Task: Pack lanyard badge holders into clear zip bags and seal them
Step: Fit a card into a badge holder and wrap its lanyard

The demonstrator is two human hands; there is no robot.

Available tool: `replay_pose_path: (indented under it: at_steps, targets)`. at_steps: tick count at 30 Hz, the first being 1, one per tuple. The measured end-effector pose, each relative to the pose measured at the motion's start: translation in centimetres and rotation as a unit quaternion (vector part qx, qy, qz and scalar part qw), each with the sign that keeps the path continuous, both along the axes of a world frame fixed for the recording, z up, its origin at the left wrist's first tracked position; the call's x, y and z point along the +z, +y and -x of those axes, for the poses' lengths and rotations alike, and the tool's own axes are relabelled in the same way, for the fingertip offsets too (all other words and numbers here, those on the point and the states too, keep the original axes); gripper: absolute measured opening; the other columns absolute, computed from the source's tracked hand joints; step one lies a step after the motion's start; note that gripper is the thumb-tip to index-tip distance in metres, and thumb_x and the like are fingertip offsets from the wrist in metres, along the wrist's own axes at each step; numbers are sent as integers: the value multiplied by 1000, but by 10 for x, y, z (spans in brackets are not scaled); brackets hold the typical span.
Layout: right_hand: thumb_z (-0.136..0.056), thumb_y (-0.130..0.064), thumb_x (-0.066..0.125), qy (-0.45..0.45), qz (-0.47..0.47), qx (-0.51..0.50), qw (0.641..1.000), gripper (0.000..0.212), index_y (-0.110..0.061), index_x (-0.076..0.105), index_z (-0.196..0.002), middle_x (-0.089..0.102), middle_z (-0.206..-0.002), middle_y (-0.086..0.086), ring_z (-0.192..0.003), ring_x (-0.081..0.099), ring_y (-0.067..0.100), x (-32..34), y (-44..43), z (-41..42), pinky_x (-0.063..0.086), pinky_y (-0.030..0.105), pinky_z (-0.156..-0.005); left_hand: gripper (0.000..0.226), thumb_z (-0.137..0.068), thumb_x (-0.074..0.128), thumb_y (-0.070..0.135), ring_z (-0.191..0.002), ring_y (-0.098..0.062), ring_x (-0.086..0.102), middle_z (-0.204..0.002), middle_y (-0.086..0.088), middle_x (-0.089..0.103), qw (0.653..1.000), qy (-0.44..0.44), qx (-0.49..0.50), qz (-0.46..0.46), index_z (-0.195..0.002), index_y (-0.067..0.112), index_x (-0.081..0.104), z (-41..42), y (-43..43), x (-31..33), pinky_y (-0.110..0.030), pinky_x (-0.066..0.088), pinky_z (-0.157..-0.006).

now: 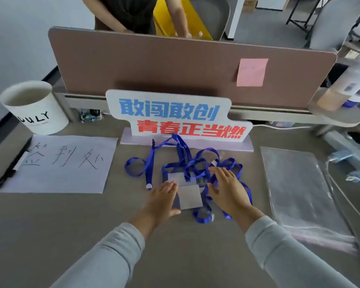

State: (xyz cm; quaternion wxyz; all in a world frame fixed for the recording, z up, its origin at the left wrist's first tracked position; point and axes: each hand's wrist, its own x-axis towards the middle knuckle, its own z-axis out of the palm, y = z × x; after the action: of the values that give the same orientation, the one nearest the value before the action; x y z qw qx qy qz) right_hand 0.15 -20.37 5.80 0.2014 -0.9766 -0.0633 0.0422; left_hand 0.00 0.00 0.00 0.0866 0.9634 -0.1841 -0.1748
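Note:
A tangle of blue lanyards [187,163] with clear badge holders lies on the grey desk in front of the sign. One badge holder [190,197] with a white card lies between my hands. My left hand [163,201] has straight fingers at the holder's left edge. My right hand [227,188] is spread, fingers straight, over the lanyards at the holder's right. Neither hand grips anything. A stack of clear zip bags [299,192] lies flat to the right.
A standing sign [175,115] with blue and red characters is behind the lanyards. A sheet of handwritten paper [58,165], a black pen [13,165] and a white cup [32,107] are on the left. A brown partition [175,65] has a person behind it.

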Motion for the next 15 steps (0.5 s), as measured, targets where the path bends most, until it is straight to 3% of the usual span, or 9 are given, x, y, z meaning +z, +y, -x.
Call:
replay_pose_path:
  at_steps: [3,5,7,10,13,15]
  targets:
    - [-94,-24,50,-4,3,-12,1000,36,-20,48,-129,54,-125,-6,-115,50,15,-13,-3,0,45,24,-80,78,-87,58,40,-139,-19,20,-151,-1,22,1000,-21,10,12,-147,13,15,0,-1,-5,-30,19,-111]
    - [-92,-22,49,7,5,-28,1000,17,-19,59,-106,59,-103,-6,-89,58,17,-21,-5,3,45,24,-66,78,-84,63,39,-133,-21,28,-145,-1,27,998,-27,34,43,-144,15,20,0,-1,-4,-31,25,-107]
    - [-91,-23,50,29,7,-37,999,11,-16,58,-86,59,-83,-6,-72,57,18,-26,-7,8,46,28,-60,77,-81,67,34,-123,-22,35,-136,-1,29,994,-22,67,88,-143,18,23,4,1,1,-31,35,-101]
    - [-89,-33,56,111,29,-41,992,19,-17,59,-80,61,-76,-3,-72,60,19,-28,-7,14,49,29,-63,61,-81,68,16,-108,-20,50,-123,2,37,963,-58,131,227,-135,20,41,7,10,-1,-29,45,-86]
    - [-84,-41,63,170,24,-42,984,25,-17,59,-80,67,-81,0,-76,64,20,-29,-7,21,53,31,-68,43,-82,66,6,-86,-6,56,-105,4,49,920,-103,183,332,-122,18,57,9,15,1,-15,46,-79]
    - [-82,-39,65,174,28,-30,984,22,-20,58,-87,64,-83,-2,-80,63,20,-33,-6,24,52,31,-72,41,-84,65,8,-79,-12,60,-97,1,61,883,-87,240,394,-121,23,58,10,18,5,-22,52,-75]
